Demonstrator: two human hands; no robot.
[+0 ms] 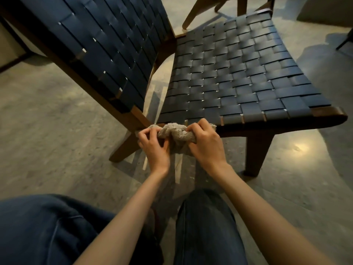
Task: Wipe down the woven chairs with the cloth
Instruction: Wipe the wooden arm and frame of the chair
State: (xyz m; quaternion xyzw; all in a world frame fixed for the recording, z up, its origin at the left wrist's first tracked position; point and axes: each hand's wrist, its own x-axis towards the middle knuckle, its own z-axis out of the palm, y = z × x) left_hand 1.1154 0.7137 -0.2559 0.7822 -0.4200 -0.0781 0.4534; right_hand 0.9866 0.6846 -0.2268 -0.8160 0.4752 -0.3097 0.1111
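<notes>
You had the cloth (176, 133) bunched between both hands, just in front of the near edge of the woven chair (229, 77), at about the level of its near rail (286, 129). Your left hand (155, 145) pinched one end with curled fingers. Your right hand (205, 145) was wrapped round the other end, knuckles up. The cloth looked scrunched rather than folded. It may have been touching the corner of the wooden frame, though the view was too soft there to be sure.

By my judgement you were readying the cloth and had not yet begun to wipe. The step would have gone best if you had opened the wad into a flat pad, so that a broad face met the straps. The seat was a basket weave of dark straps with small gaps at the crossings. Strokes along the straps, then across them, seemed likelier to lift dust than circles.

The backrest (99, 46) stood tilted on your left, meeting the seat along its far-left edge. I judged it sensible to take the backrest first, from its upper end downward, so that loosened dust fell onto a seat not yet wiped. A second chair's legs (193, 14) showed beyond, standing on the floor (47, 121).
</notes>
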